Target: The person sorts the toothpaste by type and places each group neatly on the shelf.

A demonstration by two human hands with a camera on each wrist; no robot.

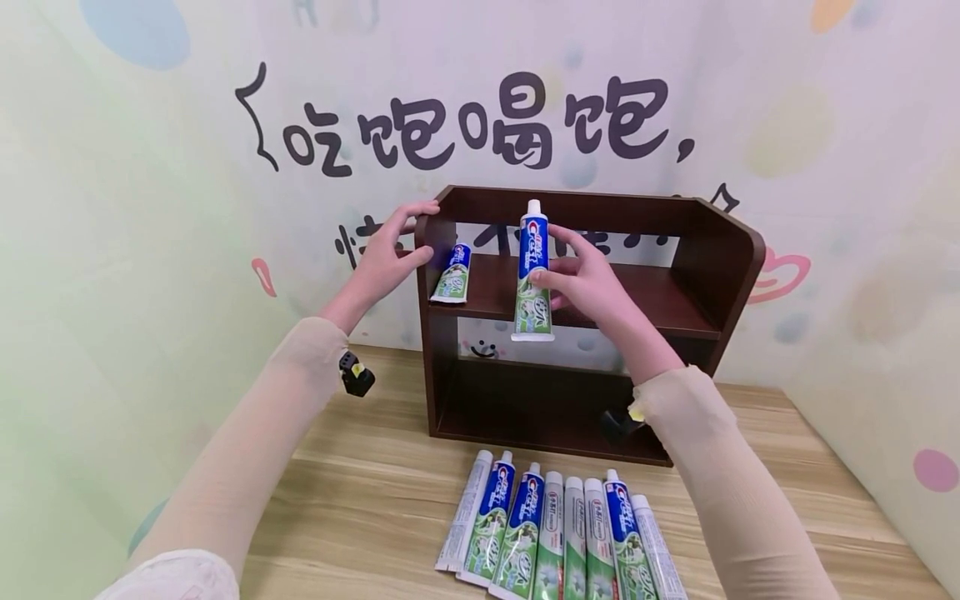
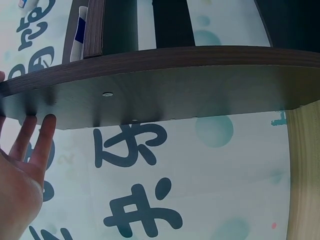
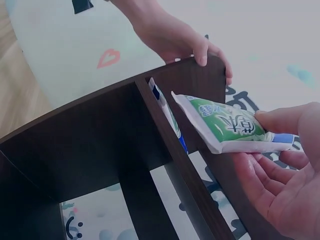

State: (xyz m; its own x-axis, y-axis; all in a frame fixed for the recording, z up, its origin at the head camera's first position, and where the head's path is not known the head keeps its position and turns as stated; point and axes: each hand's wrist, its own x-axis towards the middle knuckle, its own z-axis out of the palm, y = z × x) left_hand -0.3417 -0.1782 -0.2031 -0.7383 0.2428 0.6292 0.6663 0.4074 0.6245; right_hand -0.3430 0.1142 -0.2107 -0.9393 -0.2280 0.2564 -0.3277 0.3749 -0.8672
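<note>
My right hand (image 1: 588, 279) holds a toothpaste tube (image 1: 534, 250) between thumb and fingers, cap up, in front of the dark wooden shelf's (image 1: 573, 433) upper level. In the right wrist view, the held tube (image 3: 235, 122) has its flat crimped end toward the shelf. My left hand (image 1: 378, 262) grips the shelf's left side panel; in the right wrist view its thumb and a finger hook over the edge. Other fingers (image 2: 45, 137) touch the panel's outer face. Another toothpaste tube (image 1: 453, 275) leans upright at the left end of the upper level, cap up.
A row of several toothpaste tubes (image 1: 551, 525), blue-green and white-green, lies on the wooden table (image 1: 360, 492) before the shelf. Behind the shelf stands a patterned wall (image 1: 465, 50) with black characters. Both wrists wear small black cameras (image 1: 356, 375).
</note>
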